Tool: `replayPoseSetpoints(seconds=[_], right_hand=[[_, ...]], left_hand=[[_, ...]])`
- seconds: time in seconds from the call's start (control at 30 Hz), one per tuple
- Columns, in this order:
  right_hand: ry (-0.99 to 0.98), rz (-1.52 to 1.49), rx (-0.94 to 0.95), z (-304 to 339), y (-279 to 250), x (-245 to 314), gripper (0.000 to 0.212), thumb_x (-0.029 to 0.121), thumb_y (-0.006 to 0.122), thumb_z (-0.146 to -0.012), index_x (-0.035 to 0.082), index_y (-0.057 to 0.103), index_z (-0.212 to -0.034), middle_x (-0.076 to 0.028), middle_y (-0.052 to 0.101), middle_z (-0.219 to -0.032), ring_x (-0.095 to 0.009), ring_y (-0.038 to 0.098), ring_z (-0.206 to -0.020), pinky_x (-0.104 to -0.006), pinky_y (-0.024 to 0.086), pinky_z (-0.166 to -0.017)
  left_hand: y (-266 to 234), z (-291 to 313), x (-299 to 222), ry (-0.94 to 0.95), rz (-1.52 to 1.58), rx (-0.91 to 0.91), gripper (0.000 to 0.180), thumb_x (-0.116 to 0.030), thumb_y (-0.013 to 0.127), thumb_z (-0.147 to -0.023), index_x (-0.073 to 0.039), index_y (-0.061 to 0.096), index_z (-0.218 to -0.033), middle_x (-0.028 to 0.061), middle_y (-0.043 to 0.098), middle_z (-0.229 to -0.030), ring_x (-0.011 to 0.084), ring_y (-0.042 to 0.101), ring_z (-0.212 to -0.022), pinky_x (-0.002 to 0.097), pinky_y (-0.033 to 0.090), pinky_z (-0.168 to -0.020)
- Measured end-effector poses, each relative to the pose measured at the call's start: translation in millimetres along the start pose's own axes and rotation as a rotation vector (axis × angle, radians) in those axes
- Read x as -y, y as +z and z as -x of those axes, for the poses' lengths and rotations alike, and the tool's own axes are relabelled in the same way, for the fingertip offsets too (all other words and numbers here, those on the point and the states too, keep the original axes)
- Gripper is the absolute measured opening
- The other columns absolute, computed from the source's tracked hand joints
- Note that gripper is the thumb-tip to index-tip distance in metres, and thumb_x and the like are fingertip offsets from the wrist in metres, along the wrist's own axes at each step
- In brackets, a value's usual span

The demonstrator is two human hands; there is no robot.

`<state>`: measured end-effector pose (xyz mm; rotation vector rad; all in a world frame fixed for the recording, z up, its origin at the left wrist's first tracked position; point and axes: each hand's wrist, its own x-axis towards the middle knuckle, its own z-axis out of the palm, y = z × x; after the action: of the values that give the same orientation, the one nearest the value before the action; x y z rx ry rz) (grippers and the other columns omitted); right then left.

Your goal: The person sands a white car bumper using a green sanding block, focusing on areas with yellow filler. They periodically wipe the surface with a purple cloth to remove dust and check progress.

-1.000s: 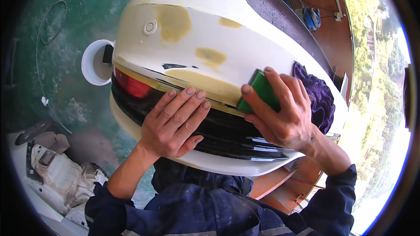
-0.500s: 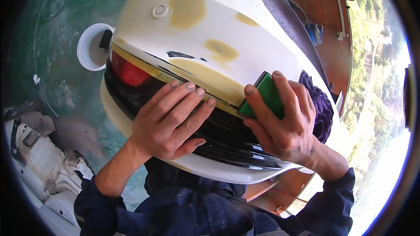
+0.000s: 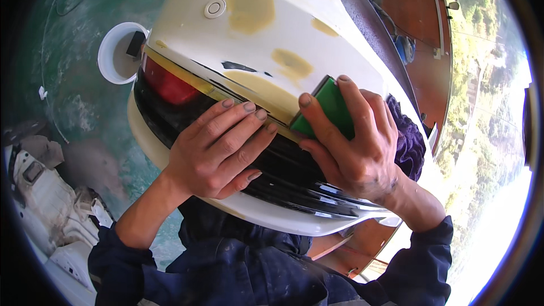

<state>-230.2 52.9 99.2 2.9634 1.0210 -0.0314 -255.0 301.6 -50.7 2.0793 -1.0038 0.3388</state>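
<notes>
My right hand (image 3: 357, 141) grips a green sanding block (image 3: 334, 105), fingers spread over its top and thumb at the near side. The block rests at the lower edge of a white car panel (image 3: 340, 51), at the right end of a long yellowish filler patch (image 3: 263, 92). My left hand (image 3: 215, 150) lies with fingers stretched out, holding nothing. Its fingertips are on the panel's lower edge, and its palm is over the glossy black strip (image 3: 289, 173). To its left is a red tail light (image 3: 170, 82).
A white bucket (image 3: 105, 51) with a dark block at its rim stands on the green floor at left. A purple cloth (image 3: 409, 141) lies right of my right hand. Loose white body parts (image 3: 48, 204) lie at lower left. A blue round object (image 3: 404, 50) is far right.
The sanding block has slid left and slightly away along the panel under my right hand. My left hand keeps about the same place on the edge. The whole view has shifted a little.
</notes>
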Motion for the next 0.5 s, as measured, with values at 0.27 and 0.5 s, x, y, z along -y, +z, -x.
replayPoseSetpoints(seconds=[0.27, 0.5], right_hand=[[0.029, 0.034, 0.025, 2, -2, 1, 0.059, 0.024, 0.092, -0.077, 0.010, 0.079, -0.134, -0.029, 0.058, -0.139, -0.039, 0.066, -0.105, -0.0464, 0.058, -0.084], [0.027, 0.062, 0.030, 32, -8, -6, 0.065, 0.028, 0.094, -0.072, 0.014, 0.080, -0.134, -0.026, 0.062, -0.136, -0.034, 0.067, -0.101, -0.0422, 0.056, -0.081]], left_hand=[[1, -3, 0, 0.004, -0.006, -0.010, 0.050, -0.037, 0.060, -0.104, -0.003, 0.074, -0.138, 0.0149, 0.066, -0.145, 0.0353, 0.060, -0.137, 0.0533, 0.050, -0.117], [-1, -6, -3, -0.027, 0.029, -0.025, 0.047, -0.027, 0.065, -0.097, -0.005, 0.076, -0.136, 0.0106, 0.069, -0.142, 0.0304, 0.062, -0.137, 0.0498, 0.048, -0.121]])
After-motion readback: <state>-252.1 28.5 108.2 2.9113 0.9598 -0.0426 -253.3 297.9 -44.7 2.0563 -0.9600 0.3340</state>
